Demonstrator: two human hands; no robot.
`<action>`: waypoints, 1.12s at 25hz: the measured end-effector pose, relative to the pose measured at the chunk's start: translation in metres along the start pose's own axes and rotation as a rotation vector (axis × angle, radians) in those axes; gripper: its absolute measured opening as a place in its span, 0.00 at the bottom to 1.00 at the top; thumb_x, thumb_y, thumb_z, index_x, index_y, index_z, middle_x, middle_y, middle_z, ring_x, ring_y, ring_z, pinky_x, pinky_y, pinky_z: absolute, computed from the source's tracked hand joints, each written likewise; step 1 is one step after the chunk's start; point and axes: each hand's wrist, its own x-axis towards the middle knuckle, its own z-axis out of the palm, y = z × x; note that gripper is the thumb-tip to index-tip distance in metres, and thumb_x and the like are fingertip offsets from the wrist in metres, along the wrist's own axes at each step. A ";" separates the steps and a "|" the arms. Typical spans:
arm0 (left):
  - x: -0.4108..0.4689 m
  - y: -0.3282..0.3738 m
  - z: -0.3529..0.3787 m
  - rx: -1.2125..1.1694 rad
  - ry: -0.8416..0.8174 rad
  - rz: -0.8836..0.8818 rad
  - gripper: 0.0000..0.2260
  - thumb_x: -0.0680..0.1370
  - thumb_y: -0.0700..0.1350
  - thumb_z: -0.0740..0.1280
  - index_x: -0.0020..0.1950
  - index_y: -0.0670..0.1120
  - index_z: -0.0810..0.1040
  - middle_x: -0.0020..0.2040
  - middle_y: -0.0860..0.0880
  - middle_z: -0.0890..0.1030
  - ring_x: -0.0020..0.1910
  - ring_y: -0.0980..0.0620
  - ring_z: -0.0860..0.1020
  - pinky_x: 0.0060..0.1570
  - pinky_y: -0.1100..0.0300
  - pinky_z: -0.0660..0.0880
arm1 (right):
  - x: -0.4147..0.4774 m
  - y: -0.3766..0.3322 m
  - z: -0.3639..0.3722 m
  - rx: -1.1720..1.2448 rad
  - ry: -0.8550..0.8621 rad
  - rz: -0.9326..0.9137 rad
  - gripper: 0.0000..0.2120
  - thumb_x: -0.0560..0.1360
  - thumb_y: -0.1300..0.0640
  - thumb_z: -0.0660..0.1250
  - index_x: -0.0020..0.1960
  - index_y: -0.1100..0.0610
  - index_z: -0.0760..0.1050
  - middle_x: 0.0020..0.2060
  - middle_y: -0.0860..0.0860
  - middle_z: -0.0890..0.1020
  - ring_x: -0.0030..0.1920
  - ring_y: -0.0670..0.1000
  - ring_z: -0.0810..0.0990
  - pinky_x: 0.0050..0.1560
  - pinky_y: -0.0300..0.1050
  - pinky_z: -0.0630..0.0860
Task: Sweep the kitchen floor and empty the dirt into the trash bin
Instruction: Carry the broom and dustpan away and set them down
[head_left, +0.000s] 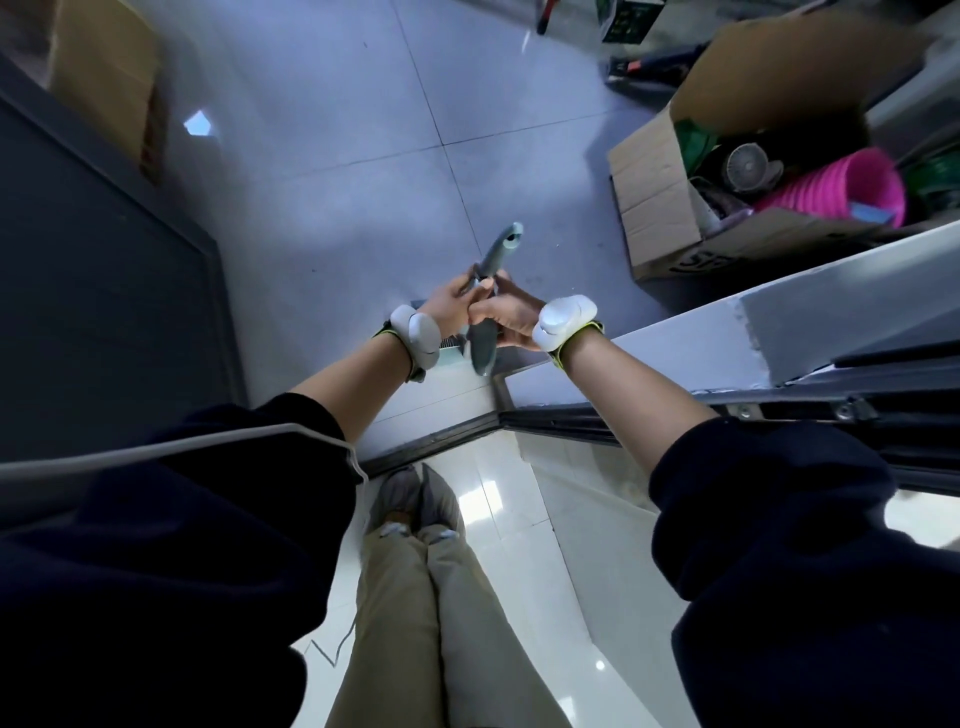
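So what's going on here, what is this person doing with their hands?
A person stands at a doorway threshold, looking down at a grey tiled floor. The left hand and right hand meet in front of them, and both grip the grey handles. These are probably a broom and dustpan, but their heads are mostly hidden. An open cardboard box of clutter sits to the right. No trash bin is in view.
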 end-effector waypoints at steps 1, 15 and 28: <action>-0.002 0.004 0.004 -0.046 -0.002 -0.034 0.17 0.83 0.42 0.56 0.71 0.39 0.68 0.46 0.48 0.76 0.39 0.59 0.75 0.41 0.70 0.71 | 0.002 0.000 -0.005 -0.019 0.052 -0.031 0.22 0.67 0.69 0.63 0.59 0.55 0.66 0.46 0.58 0.75 0.47 0.57 0.78 0.50 0.50 0.80; 0.009 0.035 0.058 0.004 -0.161 -0.027 0.19 0.83 0.39 0.55 0.75 0.43 0.63 0.75 0.48 0.65 0.75 0.51 0.62 0.72 0.59 0.57 | 0.026 -0.024 -0.104 -0.407 0.669 0.024 0.20 0.77 0.59 0.61 0.68 0.55 0.66 0.60 0.55 0.79 0.60 0.56 0.78 0.57 0.42 0.73; 0.010 0.037 0.055 0.041 -0.098 -0.063 0.17 0.82 0.42 0.54 0.68 0.44 0.74 0.67 0.45 0.76 0.67 0.48 0.72 0.59 0.61 0.65 | 0.039 0.000 -0.155 -0.570 0.944 0.278 0.21 0.81 0.57 0.54 0.72 0.64 0.61 0.72 0.62 0.64 0.74 0.60 0.61 0.73 0.52 0.57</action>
